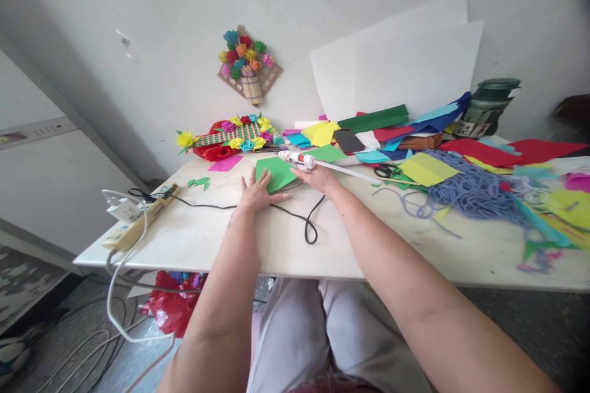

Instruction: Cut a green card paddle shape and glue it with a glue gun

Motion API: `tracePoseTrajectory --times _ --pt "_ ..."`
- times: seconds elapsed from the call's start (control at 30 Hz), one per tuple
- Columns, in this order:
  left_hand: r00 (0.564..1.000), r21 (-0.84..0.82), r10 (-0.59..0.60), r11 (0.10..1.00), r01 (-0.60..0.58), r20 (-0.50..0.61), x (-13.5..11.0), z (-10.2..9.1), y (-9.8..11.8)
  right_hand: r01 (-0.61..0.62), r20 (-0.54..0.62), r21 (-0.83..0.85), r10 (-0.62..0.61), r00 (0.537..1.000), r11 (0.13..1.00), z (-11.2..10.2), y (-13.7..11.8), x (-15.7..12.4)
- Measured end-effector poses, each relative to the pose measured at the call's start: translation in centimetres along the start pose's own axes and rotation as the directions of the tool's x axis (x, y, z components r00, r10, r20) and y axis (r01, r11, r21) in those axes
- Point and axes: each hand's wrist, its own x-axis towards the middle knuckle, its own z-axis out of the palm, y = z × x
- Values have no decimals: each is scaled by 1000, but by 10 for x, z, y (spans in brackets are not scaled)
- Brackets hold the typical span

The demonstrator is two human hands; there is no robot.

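Observation:
My left hand (258, 191) lies flat and open on the white table (258, 245), its fingertips pressing the near edge of a green paper sheet (275, 173). My right hand (318, 177) is closed round a white glue gun (297, 159), whose nozzle points left over the green sheet. A black cord (310, 225) runs from the gun across the table toward a power strip (138, 221) at the left edge.
Coloured paper sheets, a dark phone (349, 140), scissors (385, 171) and a heap of blue yarn (470, 187) crowd the right half. A paper-flower craft (230, 135) lies at the back; another hangs on the wall (246, 64). A green jar (488, 107) stands at the back right.

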Motion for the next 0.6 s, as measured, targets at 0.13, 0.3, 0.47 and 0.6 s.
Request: tracePoseTrajectory --times 0.13,0.3,0.47,0.6 --pt "997 45 -57 997 55 45 1 2 -2 -38 -21 -31 37 999 999 -3 -1 -1" --pt "992 75 -90 994 83 93 3 5 -2 -114 -62 -74 109 992 991 -4 0 -1" --pt "991 85 -88 993 79 104 6 6 -2 -173 -71 -92 166 983 981 -3 -1 -2" --pt "991 77 -81 994 73 107 4 4 0 -201 -75 -98 194 978 975 -2 0 -3"
